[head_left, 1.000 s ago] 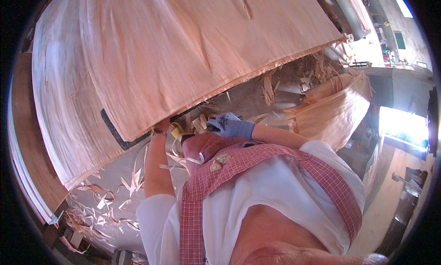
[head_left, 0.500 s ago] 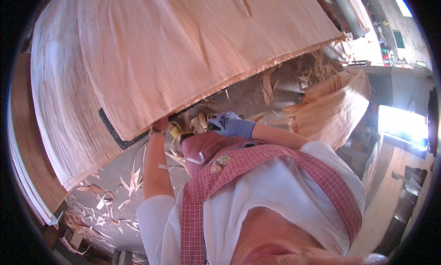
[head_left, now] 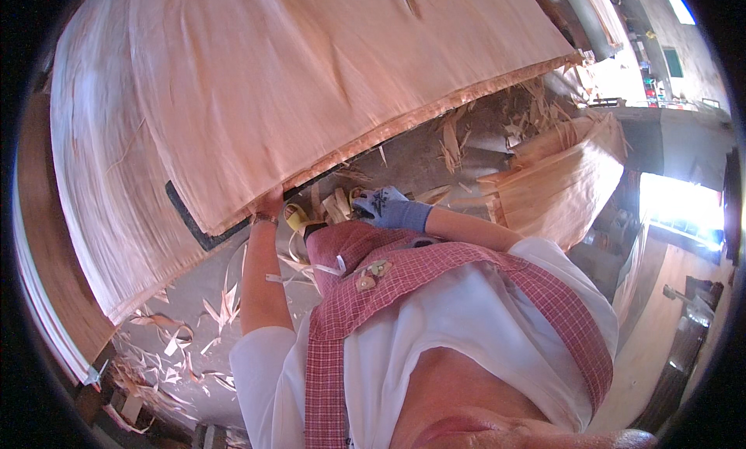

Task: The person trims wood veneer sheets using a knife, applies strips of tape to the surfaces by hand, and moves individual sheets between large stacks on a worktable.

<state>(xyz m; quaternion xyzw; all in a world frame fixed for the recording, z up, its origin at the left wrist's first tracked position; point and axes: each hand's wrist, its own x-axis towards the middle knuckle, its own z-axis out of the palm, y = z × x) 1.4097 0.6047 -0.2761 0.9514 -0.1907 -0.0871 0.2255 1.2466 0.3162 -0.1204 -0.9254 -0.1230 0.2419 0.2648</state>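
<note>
Veneer stack (head_left: 326, 83) lies before the person, already piled, with what is left undeterminable; red checked apron (head_left: 404, 272), worn; gloved right hand (head_left: 381, 207), near the apron, grip indiscernible; bare left hand (head_left: 270, 203), at the stack's near edge, grip likewise indiscernible.

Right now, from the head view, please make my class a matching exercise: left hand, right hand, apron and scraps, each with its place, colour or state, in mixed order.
Column one
1. Left hand
2. Right hand
3. Apron
4. Scraps

Column two
A. Red checked
B. Strewn on the floor
C. Bare, at the near edge of the sheets
D. Gloved

Right pairs: 1-C, 2-D, 3-A, 4-B.
</note>
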